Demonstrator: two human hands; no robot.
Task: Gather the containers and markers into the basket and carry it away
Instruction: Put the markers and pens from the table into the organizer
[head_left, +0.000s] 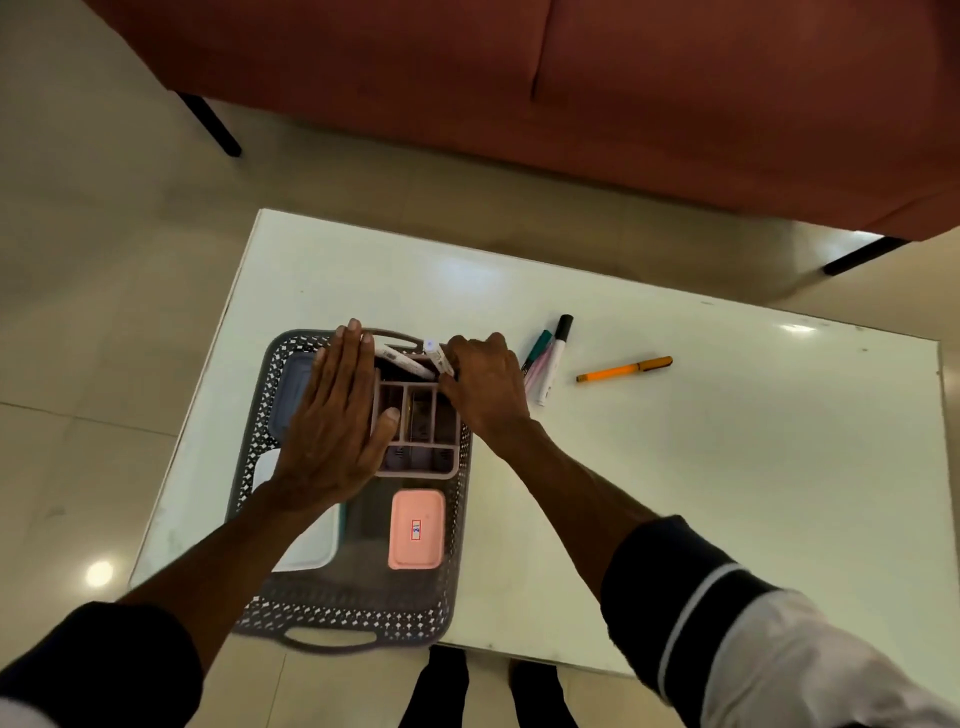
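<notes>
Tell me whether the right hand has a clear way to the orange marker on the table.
Probably yes. The orange marker lies alone on bare table, nothing over it. The right hand is busy with white markers at the organizer.

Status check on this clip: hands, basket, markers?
Left hand flat on organizer in basket. Right hand gripping white markers. Orange pen, three markers still on table.
</notes>
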